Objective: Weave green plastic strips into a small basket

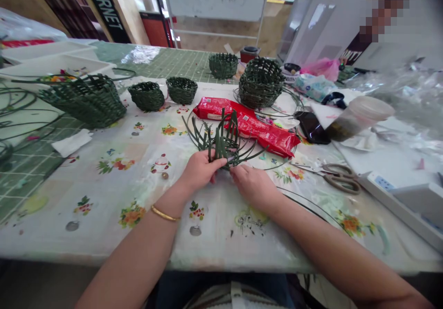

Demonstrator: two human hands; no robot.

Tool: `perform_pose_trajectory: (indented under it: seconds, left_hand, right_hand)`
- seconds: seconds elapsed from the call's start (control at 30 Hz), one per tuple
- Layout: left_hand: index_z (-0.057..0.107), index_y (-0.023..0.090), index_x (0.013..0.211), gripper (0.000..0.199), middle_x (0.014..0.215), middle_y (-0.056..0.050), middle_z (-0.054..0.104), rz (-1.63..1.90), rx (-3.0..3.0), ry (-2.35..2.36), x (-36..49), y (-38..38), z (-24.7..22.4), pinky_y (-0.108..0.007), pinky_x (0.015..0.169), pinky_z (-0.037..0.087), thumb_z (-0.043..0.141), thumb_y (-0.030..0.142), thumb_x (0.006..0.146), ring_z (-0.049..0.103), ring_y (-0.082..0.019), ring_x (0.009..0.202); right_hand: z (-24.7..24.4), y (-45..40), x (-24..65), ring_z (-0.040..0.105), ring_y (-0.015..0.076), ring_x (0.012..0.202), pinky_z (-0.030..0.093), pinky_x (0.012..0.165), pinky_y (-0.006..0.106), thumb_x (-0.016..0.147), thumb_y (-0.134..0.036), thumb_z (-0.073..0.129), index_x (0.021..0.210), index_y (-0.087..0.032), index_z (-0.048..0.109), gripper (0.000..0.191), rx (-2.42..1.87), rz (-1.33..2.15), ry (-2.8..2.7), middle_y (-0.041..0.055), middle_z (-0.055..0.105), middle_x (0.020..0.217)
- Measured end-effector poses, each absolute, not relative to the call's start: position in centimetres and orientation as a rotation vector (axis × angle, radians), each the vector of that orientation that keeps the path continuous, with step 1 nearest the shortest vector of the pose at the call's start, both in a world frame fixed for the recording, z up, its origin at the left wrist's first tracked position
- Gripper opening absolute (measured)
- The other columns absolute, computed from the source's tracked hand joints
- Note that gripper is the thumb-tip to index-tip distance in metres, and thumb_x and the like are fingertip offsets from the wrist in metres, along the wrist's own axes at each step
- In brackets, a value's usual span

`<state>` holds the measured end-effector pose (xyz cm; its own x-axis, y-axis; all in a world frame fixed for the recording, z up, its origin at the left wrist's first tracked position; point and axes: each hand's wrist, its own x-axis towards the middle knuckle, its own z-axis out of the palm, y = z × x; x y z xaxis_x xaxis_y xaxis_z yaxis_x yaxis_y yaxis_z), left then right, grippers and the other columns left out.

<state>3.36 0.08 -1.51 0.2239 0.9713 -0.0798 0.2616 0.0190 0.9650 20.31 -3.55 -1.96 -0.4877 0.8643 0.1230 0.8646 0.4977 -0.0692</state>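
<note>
A partly woven basket (224, 144) of dark green strips is held between my two hands over the floral tablecloth. Its loose strips fan upward and outward. My left hand (201, 167) grips its near left side, thumb laid across the strips. Close beside it, my right hand (252, 182) pinches the near right edge with the fingertips. A long thin strand (308, 202) trails to the right past my right forearm. My fingers hide the basket's lower near part.
Red packets (261, 131) lie just behind the basket. Scissors (337, 175), a phone (314, 127) and a plastic cup (362, 115) are at right. Finished green baskets (261, 83) stand at the back, with a wider one (86, 99) at left. A white crumpled tissue (72, 143) lies left.
</note>
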Motion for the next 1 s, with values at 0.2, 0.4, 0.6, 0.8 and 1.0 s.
perform_pose_trajectory:
  seconds: [0.2,0.4,0.6,0.8,1.0]
  left_hand:
    - [0.058,0.016,0.070,0.013,0.046,0.006,0.052,0.847,1.436,1.221,3.5,0.0,-1.7,-0.021,0.034,0.036,0.065,0.028,0.071,0.046,-0.009,0.033]
    - [0.064,0.018,0.073,0.010,0.040,0.008,0.047,0.680,1.776,1.233,3.0,0.0,-0.7,-0.022,0.044,0.036,0.059,0.026,0.077,0.044,-0.009,0.037]
    - [0.068,0.019,0.077,0.013,0.060,0.003,0.060,0.726,1.886,1.231,3.2,0.0,-1.1,-0.023,0.056,0.040,0.059,0.028,0.077,0.056,-0.013,0.059]
    - [0.069,0.017,0.084,0.018,0.069,0.000,0.065,0.759,1.754,1.051,3.1,0.1,-1.9,-0.024,0.062,0.044,0.059,0.031,0.076,0.058,-0.015,0.068]
    - [0.070,0.015,0.080,0.020,0.075,-0.001,0.065,0.660,1.769,1.013,3.2,0.0,-1.4,-0.027,0.069,0.045,0.059,0.032,0.077,0.056,-0.015,0.074]
  right_hand:
    - [-0.4,-2.8,20.7,0.063,0.0158,0.071,0.036,0.059,0.025,0.088,-0.027,0.048,0.091,-0.023,0.066,0.019,-1.698,0.403,-2.398,0.0007,0.072,0.081]
    - [-0.5,-3.2,21.2,0.061,0.0148,0.064,0.029,0.054,0.026,0.088,-0.038,0.051,0.076,-0.021,0.067,0.027,-1.708,0.057,-2.382,0.0012,0.070,0.072]
    - [0.4,-3.4,21.8,0.056,0.0127,0.060,0.024,0.052,0.029,0.090,-0.029,0.050,0.080,-0.019,0.066,0.021,-1.430,-0.558,-2.331,0.0009,0.067,0.070]
    - [-0.1,-2.6,23.1,0.058,0.0116,0.072,0.034,0.056,0.025,0.091,-0.014,0.044,0.106,-0.024,0.065,0.027,-1.029,-0.671,-2.355,-0.0012,0.070,0.093]
    - [-0.7,-1.9,24.0,0.057,0.0111,0.073,0.045,0.065,0.025,0.094,-0.015,0.039,0.128,-0.028,0.053,0.040,-0.973,-0.554,-2.466,0.0005,0.059,0.129]
